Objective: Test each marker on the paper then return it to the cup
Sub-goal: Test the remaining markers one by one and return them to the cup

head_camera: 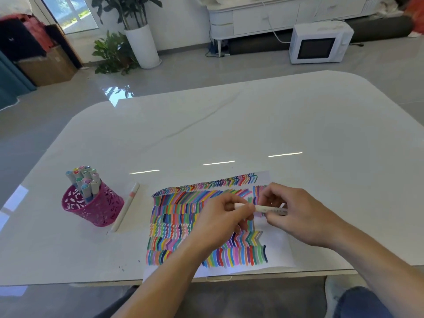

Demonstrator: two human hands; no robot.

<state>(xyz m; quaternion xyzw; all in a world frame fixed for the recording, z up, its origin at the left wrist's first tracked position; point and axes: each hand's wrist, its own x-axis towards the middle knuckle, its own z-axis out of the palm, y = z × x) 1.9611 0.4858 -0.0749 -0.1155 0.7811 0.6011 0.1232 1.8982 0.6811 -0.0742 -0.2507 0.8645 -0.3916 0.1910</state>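
both forearms reach in from six o'clock; left hand [221, 222] and right hand [296, 213] each pinch one end of a white marker [263, 208], held level just above the striped paper [278, 246], cup [94, 206] over at nine o'clock.

- The left hand [220, 222] is curled, its fingers [243, 208] pinched shut around something thin.
- The right hand [298, 214] is close beside it, fingers bent and pinching too.
- Both bare arms reach forward from below.

hands [259, 216] gripping marker [263, 208] | over paper [276, 239] | cup [96, 207] left
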